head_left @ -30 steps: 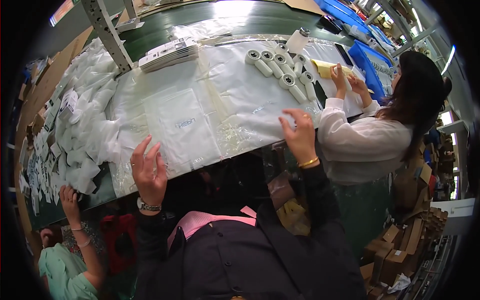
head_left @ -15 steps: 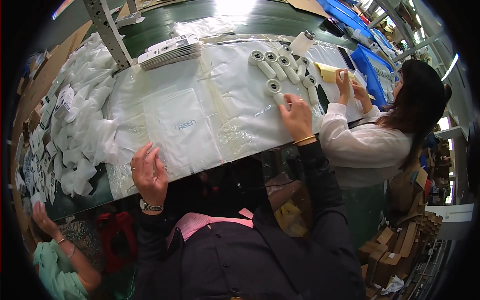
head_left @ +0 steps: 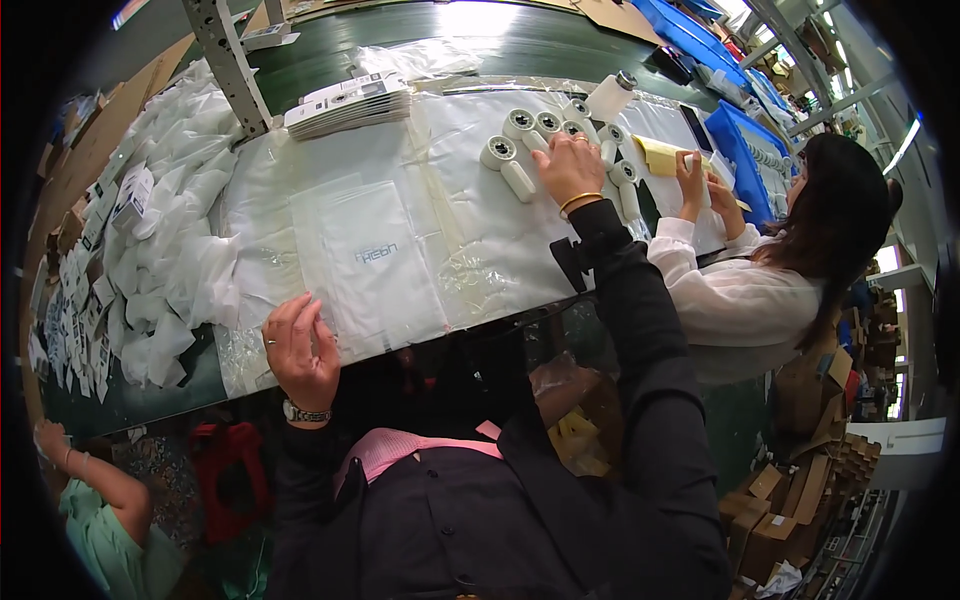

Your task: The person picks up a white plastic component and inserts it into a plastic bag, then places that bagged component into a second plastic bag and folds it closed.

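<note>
My right hand [head_left: 572, 168] reaches into a cluster of white handheld devices with round heads and short handles. Its fingers curl over the handle of a white round-headed device [head_left: 572, 129] in the middle, though the fingertips are partly hidden. Left of the group, another white device [head_left: 498, 153] lies on the plastic-covered table. My left hand [head_left: 302, 350] is held at the table's near edge with fingers stretched and slightly bent, holding nothing. Just beyond it lie flat frosted plastic bags [head_left: 368, 250] with blue print.
A stack of printed cards [head_left: 350, 104] sits at the back, near a metal post [head_left: 230, 70]. Crumpled white bags [head_left: 170, 230] are heaped at left. A co-worker [head_left: 750, 280] at right works beside yellow paper [head_left: 657, 157] and a blue bin [head_left: 742, 150]. Another person's arm [head_left: 100, 480] shows lower left.
My right hand has let go of one white device, which now lies farther left, and moved up onto the cluster. My left hand has hardly moved. The person at lower left has drawn a hand back.
</note>
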Available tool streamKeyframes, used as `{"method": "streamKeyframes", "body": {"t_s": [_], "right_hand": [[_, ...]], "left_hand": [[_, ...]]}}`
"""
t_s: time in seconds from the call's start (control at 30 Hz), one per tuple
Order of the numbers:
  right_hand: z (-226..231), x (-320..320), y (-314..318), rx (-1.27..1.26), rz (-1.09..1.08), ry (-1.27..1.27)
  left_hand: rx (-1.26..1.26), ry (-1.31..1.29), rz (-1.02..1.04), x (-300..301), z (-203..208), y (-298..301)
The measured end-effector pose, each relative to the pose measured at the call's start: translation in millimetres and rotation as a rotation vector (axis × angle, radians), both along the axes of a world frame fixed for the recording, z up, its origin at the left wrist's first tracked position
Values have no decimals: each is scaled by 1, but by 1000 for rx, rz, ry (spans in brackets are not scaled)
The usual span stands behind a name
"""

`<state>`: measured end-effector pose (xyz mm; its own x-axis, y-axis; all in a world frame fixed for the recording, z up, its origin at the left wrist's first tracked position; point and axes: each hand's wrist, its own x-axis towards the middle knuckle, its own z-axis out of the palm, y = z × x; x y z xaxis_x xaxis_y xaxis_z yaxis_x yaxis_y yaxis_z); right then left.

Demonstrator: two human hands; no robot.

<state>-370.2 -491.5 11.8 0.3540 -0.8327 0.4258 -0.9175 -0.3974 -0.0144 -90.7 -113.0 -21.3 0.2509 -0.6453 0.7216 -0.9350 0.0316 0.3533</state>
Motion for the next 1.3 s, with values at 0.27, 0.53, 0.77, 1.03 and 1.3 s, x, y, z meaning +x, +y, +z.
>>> {"method": "streamKeyframes", "body": {"t_s": [0.27,0.53,0.77,1.03,1.3], "right_hand": [[-6,-9,11,164,84,-68],[7,-35,97,154,213,-66],[24,-4,131,121,350,-220],[6,44,152,111,429,-287],[11,18,218,269,602,-315]], "left_hand": [[-21,-17,0,1,0,-2],[-37,-33,-9,0,3,-3],[-26,-32,-5,-2,5,-2],[-38,-37,-14,0,1,-3],[-20,-21,-32,2,2,0]]}}
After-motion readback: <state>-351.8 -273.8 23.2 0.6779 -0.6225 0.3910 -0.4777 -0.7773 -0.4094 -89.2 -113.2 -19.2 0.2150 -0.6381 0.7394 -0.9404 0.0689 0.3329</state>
